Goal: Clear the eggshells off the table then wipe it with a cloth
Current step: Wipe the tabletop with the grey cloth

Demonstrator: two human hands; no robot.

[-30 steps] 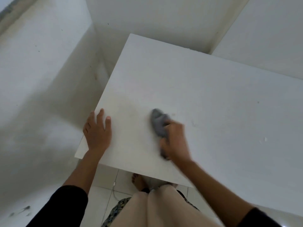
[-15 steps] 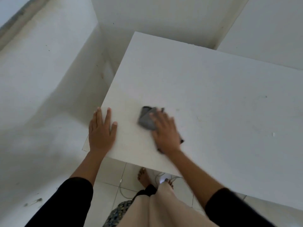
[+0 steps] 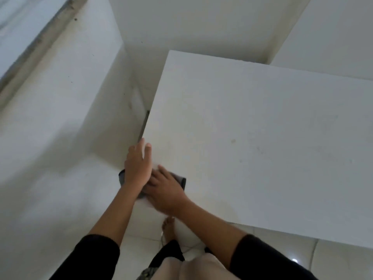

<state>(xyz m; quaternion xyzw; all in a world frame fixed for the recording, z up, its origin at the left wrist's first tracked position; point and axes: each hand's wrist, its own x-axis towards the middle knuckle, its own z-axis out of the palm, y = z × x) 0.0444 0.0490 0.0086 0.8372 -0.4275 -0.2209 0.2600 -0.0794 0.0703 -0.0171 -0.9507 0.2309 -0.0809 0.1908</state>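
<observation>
- The right hand [image 3: 165,190] lies flat with straight fingers, pressing the grey cloth [image 3: 180,179] at the near left corner of the table [image 3: 262,138].
- The left hand [image 3: 138,164] rests on the table's left edge, fingers straight and together, crossing over the cloth.

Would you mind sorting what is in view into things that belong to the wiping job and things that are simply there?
Job:
grey cloth, under the right hand
white table
left hand, at the table's left edge

Simply there:
tiled floor
white walls
bare foot
</observation>
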